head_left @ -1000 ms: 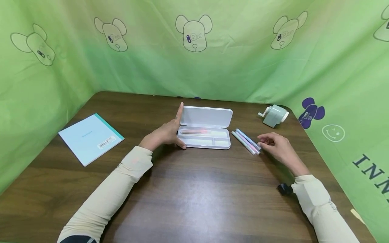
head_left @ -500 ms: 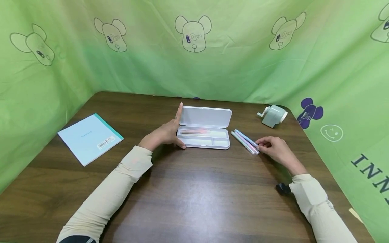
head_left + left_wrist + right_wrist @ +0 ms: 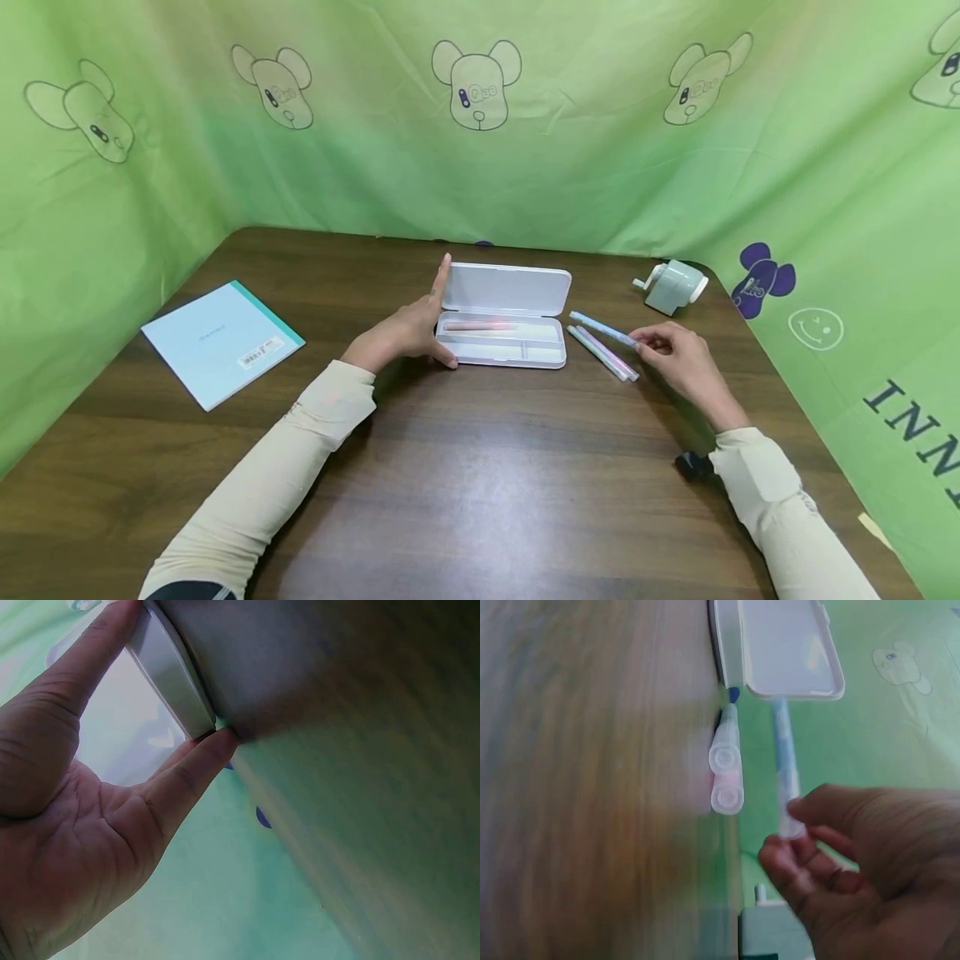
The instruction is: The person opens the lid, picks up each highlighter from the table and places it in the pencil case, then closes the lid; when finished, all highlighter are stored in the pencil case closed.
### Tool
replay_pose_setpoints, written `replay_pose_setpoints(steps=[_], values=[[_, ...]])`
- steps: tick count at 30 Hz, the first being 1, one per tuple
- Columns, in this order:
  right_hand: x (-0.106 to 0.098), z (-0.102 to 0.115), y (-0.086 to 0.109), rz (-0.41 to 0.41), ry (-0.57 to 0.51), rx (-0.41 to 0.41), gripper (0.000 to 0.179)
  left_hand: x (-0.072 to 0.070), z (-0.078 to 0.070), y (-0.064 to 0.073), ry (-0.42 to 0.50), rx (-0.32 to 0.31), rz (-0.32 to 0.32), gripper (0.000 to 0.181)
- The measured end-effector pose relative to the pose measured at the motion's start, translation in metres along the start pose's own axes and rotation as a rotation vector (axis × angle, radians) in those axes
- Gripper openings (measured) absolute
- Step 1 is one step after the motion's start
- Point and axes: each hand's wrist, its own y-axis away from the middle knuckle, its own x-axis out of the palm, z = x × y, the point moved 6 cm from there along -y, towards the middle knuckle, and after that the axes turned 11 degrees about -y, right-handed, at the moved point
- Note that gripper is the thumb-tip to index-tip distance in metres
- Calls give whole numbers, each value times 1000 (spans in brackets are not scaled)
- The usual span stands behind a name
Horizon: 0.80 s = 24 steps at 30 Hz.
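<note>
A white pencil case (image 3: 543, 353) lies with its lid raised, a pinkish pen (image 3: 480, 326) inside its rear compartment. My left hand (image 3: 405, 335) holds the case's left end, thumb at the front corner and index finger extended up by the lid; the left wrist view has the case between thumb and fingers. Between thumb and fingertips, my right hand (image 3: 686, 358) pinches one end of a blue pen (image 3: 600, 327), lifted off the table as the right wrist view shows. Below it, two pens, one pale green (image 3: 594, 350) and one pink (image 3: 611, 353), lie side by side.
A grey-green pencil sharpener (image 3: 675, 287) with a crank stands at the back right. At the left lies a light blue notebook (image 3: 223, 342) with a barcode label. Green printed cloth (image 3: 360, 167) surrounds the brown table (image 3: 480, 467).
My right hand has taken hold of the blue pen and raised it away from the other two pens. The left hand and pencil case have stayed in place.
</note>
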Motion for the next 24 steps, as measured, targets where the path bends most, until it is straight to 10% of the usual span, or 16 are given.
replay_pose_setpoints(steps=[8, 15, 24], values=[[30, 25, -14, 24, -118, -95, 15, -15, -23, 15, 37, 15, 37, 174], [66, 42, -32, 111, -149, -112, 15, 2, 4, -4, -13, 35, -23, 179], [96, 66, -47, 179, -168, -160, 19, 0, 1, -1, 11, 24, -23, 183]])
